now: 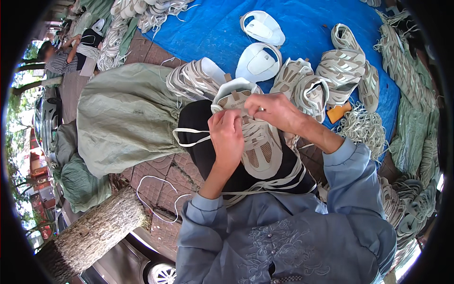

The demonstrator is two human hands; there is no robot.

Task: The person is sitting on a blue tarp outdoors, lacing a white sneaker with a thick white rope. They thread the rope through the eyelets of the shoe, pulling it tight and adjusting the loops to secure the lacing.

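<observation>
A beige and white shoe upper (261, 154) lies across my dark-covered lap, its toe toward me. My left hand (227, 137) is closed in a pinch at the left edge of its lacing rows, and a flat cream shoelace (191, 130) loops out beside it. Over the right side of the tongue, my right hand (276, 112) pinches too, with a bit of pale lace at the fingertips. The fingers partly cover the eyelets. More long lace ends trail over my lap below the toe.
A blue tarp (203, 28) ahead carries laced shoe uppers (340, 68), white insert pieces (257, 61), an orange block (338, 111) and a heap of laces (364, 130). Stacked uppers (194, 78) adjoin a grey-green sack (125, 113). A tree trunk (94, 232) and another person (64, 57) are left.
</observation>
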